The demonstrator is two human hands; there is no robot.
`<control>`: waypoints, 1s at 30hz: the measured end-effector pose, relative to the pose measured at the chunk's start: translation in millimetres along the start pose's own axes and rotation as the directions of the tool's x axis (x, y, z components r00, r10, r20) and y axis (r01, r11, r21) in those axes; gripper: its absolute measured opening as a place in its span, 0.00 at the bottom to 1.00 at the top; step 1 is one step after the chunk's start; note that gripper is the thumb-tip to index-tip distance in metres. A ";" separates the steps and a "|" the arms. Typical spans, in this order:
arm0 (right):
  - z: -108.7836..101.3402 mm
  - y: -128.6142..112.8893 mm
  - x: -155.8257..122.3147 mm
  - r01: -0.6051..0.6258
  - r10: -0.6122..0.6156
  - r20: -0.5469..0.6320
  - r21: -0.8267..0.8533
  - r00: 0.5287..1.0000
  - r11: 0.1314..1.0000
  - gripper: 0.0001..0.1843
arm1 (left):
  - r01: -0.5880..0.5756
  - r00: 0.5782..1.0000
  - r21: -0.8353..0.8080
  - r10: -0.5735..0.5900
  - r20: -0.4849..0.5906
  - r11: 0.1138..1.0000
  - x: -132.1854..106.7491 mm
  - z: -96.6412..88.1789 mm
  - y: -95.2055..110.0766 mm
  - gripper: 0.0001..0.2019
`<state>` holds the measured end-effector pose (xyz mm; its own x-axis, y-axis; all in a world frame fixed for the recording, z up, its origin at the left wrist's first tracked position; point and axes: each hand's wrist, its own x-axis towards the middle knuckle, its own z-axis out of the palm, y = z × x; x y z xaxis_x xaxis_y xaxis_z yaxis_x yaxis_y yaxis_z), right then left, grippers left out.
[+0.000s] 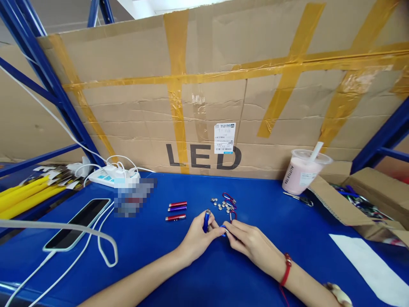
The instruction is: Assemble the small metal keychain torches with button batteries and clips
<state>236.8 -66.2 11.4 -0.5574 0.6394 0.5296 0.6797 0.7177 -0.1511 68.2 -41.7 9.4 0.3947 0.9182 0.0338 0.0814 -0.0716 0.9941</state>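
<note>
My left hand (200, 238) is closed round a small blue metal tube (206, 220), held upright over the blue table (275, 221). Touching it from the right, my right hand (246, 241) pinches a small blue part (223, 230) between its fingertips. Just beyond the hands lie several silver button cells (220, 204) and a red carabiner clip (228, 198). Three more small tubes (176, 210), red and purple, lie side by side to the left of the hands.
A phone (78, 222) on a white cable lies at the left, with a power strip (111, 175) behind it. A pink drink cup (303, 171), scissors (298, 198) and an open carton of parts (361, 200) stand at the right. A taped cardboard wall (223, 94) closes the back.
</note>
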 end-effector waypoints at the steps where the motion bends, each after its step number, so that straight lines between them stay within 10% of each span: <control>1: -1.3 0.2 0.5 -0.026 0.027 -0.007 0.038 1.000 0.999 0.15 | -0.020 1.000 0.011 0.021 -0.012 1.000 -0.7 0.4 0.3 0.19; 7: -10.4 3.3 5.2 -0.119 0.149 -0.194 0.158 0.970 0.980 0.14 | -0.017 0.980 0.192 -0.022 0.200 0.981 -9.7 3.9 7.0 0.19; 12: -10.5 -1.9 5.6 -0.018 0.021 -0.260 0.016 0.965 1.000 0.13 | -0.086 0.967 0.342 -0.003 0.253 0.936 -14.3 8.1 10.5 0.20; 20: -15.5 -16.5 2.2 0.099 -0.165 -0.275 -0.237 0.947 0.966 0.14 | -0.109 0.955 0.127 0.069 0.289 0.986 -19.4 13.5 12.2 0.20; 30: -12.9 -13.0 -0.1 0.073 -0.100 -0.285 -0.103 0.953 0.992 0.14 | -0.118 0.963 0.080 0.095 0.254 0.990 -16.0 2.5 18.9 0.15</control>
<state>234.1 -79.2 24.1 -0.4631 0.4592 0.7580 0.6827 0.7302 -0.0253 65.6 -58.7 27.4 0.6201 0.7781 0.1004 0.1070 -0.2107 0.9717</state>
